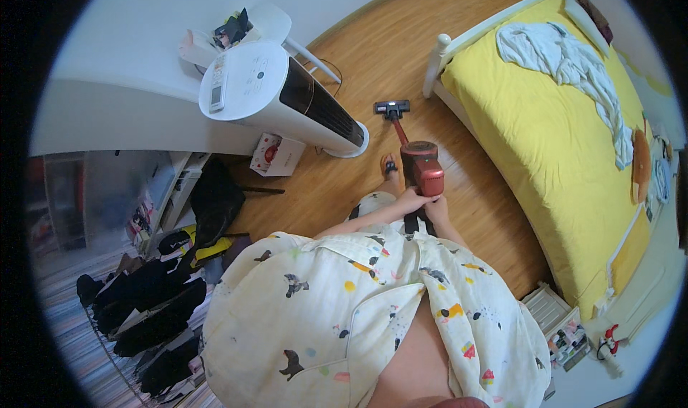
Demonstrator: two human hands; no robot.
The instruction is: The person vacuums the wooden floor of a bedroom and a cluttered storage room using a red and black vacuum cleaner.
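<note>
A red and black stick vacuum cleaner [428,175] stands out in front of me, its tube slanting away to a dark floor head [392,108] flat on the wooden floor. Both hands meet at the near end of its body. My left hand [411,201] is closed at the left of the body. Just beside it, my right hand [437,210] curls round at the right. The grip itself is mostly hidden by the fingers and the red housing. One sandalled foot [390,165] shows left of the tube.
To the right is a white-framed bed [530,135] with a yellow sheet and a crumpled pale blanket [566,57]. At left stand a tall white air conditioner [287,96], a white box [276,155] and a rack of dark clothes [143,311]. A small chair or table [269,24] is behind.
</note>
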